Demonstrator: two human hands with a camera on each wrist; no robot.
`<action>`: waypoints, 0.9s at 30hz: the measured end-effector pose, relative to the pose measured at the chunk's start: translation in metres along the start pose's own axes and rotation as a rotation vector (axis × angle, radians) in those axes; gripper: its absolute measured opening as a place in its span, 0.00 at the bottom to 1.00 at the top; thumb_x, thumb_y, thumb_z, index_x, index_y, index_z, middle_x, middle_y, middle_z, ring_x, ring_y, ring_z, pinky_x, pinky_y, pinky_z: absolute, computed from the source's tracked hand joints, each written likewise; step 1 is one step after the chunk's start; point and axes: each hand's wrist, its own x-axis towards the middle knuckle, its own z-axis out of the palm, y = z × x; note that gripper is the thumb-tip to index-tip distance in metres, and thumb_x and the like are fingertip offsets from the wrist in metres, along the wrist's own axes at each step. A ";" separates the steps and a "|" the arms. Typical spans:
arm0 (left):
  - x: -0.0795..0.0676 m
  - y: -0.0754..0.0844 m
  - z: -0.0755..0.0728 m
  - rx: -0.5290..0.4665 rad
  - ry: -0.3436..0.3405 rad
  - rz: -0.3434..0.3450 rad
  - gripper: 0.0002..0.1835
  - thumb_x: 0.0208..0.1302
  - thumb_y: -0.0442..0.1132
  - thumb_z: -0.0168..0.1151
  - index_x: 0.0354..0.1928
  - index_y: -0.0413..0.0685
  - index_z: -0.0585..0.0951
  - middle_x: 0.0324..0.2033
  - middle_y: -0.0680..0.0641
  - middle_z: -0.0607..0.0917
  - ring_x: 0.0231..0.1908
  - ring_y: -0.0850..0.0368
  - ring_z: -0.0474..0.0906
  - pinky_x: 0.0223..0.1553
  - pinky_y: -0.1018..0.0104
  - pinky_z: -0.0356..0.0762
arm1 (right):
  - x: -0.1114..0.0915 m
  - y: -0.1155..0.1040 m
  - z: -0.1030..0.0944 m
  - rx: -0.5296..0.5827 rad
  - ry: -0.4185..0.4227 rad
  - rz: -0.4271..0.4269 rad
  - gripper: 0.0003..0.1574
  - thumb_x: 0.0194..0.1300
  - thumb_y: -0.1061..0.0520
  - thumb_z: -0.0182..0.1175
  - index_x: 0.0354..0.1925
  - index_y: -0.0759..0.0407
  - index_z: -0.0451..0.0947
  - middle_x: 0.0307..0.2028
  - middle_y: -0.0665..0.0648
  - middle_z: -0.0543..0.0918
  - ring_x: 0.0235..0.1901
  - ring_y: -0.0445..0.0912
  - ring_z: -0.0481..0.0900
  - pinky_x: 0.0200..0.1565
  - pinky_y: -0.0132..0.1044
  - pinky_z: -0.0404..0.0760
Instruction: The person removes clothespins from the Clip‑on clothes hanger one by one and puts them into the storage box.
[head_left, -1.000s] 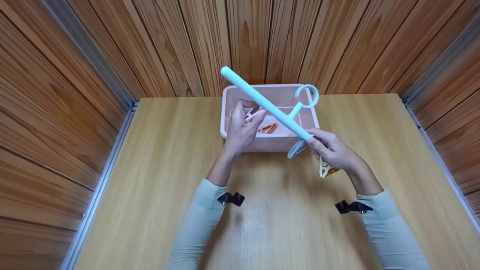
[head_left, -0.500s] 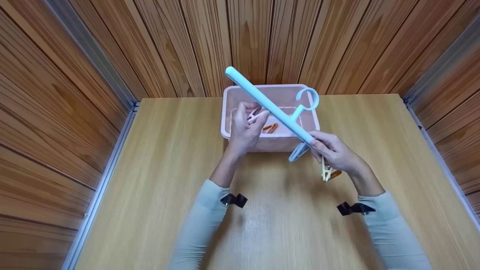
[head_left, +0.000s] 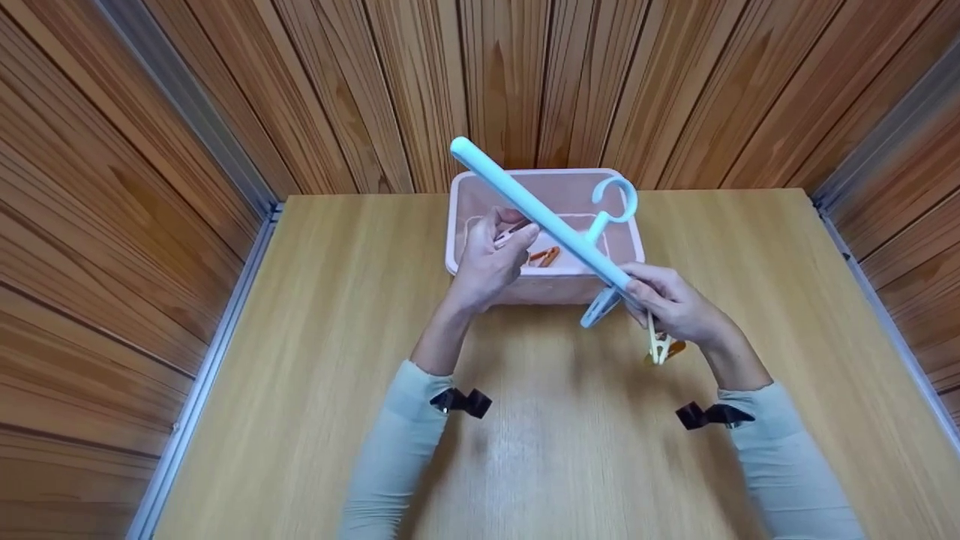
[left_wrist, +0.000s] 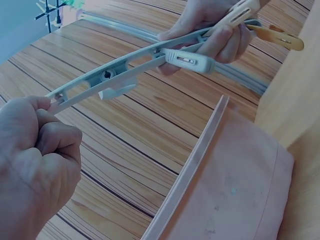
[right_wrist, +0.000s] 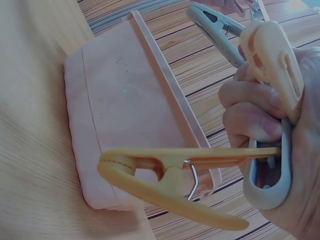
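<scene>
A light blue clothes hanger [head_left: 541, 214] is held at a slant above the pink bin, its hook toward the back. My right hand [head_left: 671, 300] grips it near its lower right end. Around that hand, a blue clothespin [head_left: 600, 306], a cream clothespin [head_left: 658, 349] and an orange clothespin [right_wrist: 165, 175] are clipped to the hanger. My left hand [head_left: 489, 259] pinches a pink clothespin [head_left: 503, 239] against the hanger's left half. Its fingers hide much of that clothespin, so I cannot tell whether its tips grip the bar.
The pink bin [head_left: 546, 283] stands at the table's back edge, below the hanger. Inside it lies another orange clothespin [head_left: 550, 256]. Wood-patterned panels [head_left: 495, 82] rise behind and beside the wooden table [head_left: 345, 315].
My left hand has shifted slightly right, and the pink clothespin in it has turned a little by the bar. The hanger has moved slightly right and down with my right hand.
</scene>
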 end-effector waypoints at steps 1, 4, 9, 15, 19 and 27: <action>0.000 0.000 0.000 0.008 -0.008 0.003 0.13 0.83 0.31 0.60 0.62 0.33 0.76 0.23 0.58 0.73 0.20 0.66 0.64 0.23 0.73 0.61 | -0.001 0.000 0.000 0.004 -0.003 0.005 0.17 0.91 0.66 0.42 0.58 0.80 0.73 0.24 0.62 0.72 0.20 0.51 0.72 0.21 0.37 0.70; 0.000 0.000 0.000 0.038 -0.022 0.024 0.14 0.83 0.32 0.61 0.63 0.32 0.77 0.23 0.59 0.72 0.20 0.65 0.64 0.23 0.73 0.61 | -0.002 0.002 -0.002 0.015 -0.014 0.009 0.18 0.92 0.64 0.42 0.57 0.80 0.72 0.24 0.62 0.73 0.20 0.50 0.72 0.19 0.36 0.69; -0.001 0.001 0.003 0.130 0.000 0.044 0.14 0.81 0.32 0.64 0.61 0.33 0.76 0.34 0.45 0.87 0.29 0.57 0.77 0.31 0.73 0.72 | -0.004 0.007 -0.005 0.064 -0.050 -0.007 0.17 0.92 0.64 0.41 0.55 0.77 0.73 0.23 0.62 0.73 0.18 0.49 0.71 0.15 0.34 0.66; 0.000 -0.003 0.010 0.313 0.127 0.101 0.16 0.79 0.31 0.67 0.59 0.32 0.74 0.64 0.29 0.86 0.63 0.38 0.89 0.65 0.58 0.90 | -0.003 0.008 -0.001 0.030 -0.010 -0.013 0.17 0.91 0.67 0.39 0.57 0.80 0.72 0.22 0.63 0.72 0.17 0.51 0.68 0.14 0.37 0.64; 0.000 -0.012 0.010 0.619 0.188 0.279 0.17 0.79 0.32 0.69 0.58 0.31 0.74 0.60 0.29 0.89 0.61 0.37 0.92 0.60 0.54 0.93 | 0.000 0.008 0.004 -0.061 0.051 0.000 0.16 0.89 0.70 0.40 0.59 0.80 0.72 0.23 0.62 0.71 0.17 0.51 0.68 0.14 0.37 0.64; -0.002 -0.018 -0.002 0.928 0.247 0.516 0.17 0.76 0.31 0.73 0.53 0.31 0.75 0.57 0.28 0.92 0.51 0.41 0.95 0.54 0.57 0.94 | 0.003 -0.001 0.007 -0.252 0.089 0.026 0.15 0.84 0.75 0.45 0.57 0.73 0.77 0.22 0.61 0.72 0.19 0.45 0.71 0.23 0.32 0.73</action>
